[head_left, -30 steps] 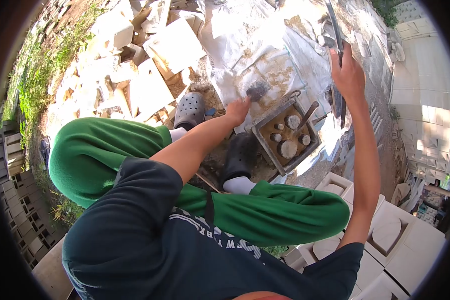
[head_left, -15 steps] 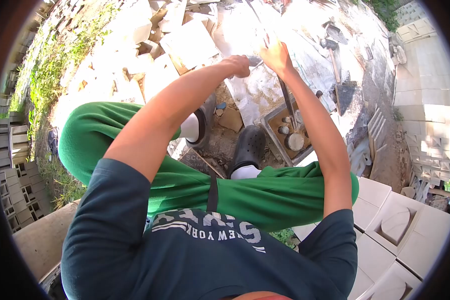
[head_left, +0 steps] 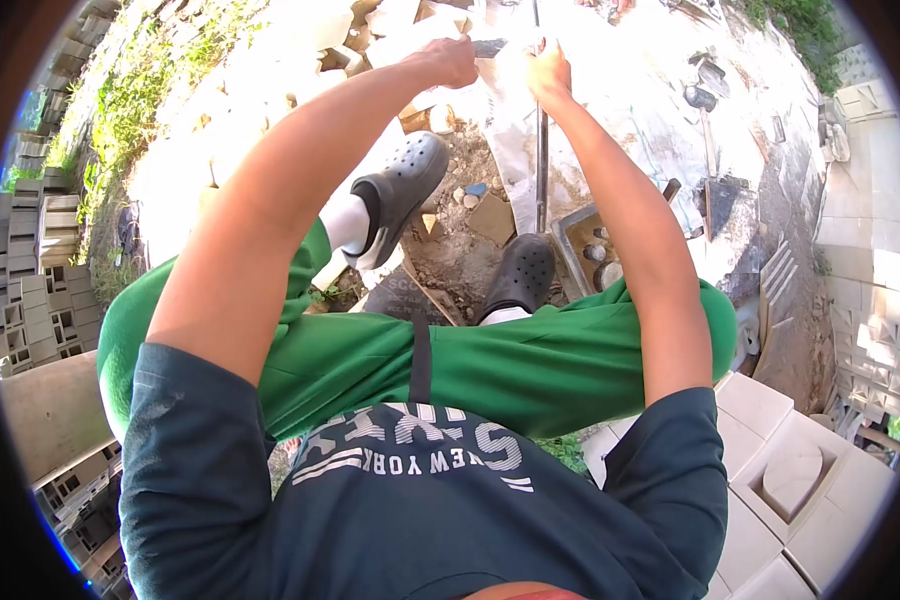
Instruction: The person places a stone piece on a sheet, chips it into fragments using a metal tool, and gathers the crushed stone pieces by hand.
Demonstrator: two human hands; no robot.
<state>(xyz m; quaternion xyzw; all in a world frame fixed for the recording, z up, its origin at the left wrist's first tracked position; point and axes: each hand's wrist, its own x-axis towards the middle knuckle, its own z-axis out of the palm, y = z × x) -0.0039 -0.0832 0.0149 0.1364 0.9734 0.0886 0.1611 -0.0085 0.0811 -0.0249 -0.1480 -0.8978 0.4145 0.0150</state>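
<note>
My right hand (head_left: 548, 78) is wrapped round a long dark metal bar (head_left: 542, 165). The bar sticks out above the fist and runs down toward my right shoe, left of a square tray. Left of it, my left hand (head_left: 450, 62) is closed in a fist. A short grey flat piece (head_left: 489, 48) projects from that fist toward the bar; glare hides what kind of tool it is and whether it touches the bar.
The square tray (head_left: 567, 255) holds several round pieces beside my right shoe (head_left: 520, 272). My left shoe (head_left: 402, 180) rests on rubble. A mallet (head_left: 700, 97) and a dark shovel blade (head_left: 728, 205) lie right. Pale blocks (head_left: 755, 410) are stacked at lower right.
Both hands have moved farther up in the view, the left one also leftward. The bar has swung from a slant over the tray to nearly upright left of it. My left shoe has shifted and turned.
</note>
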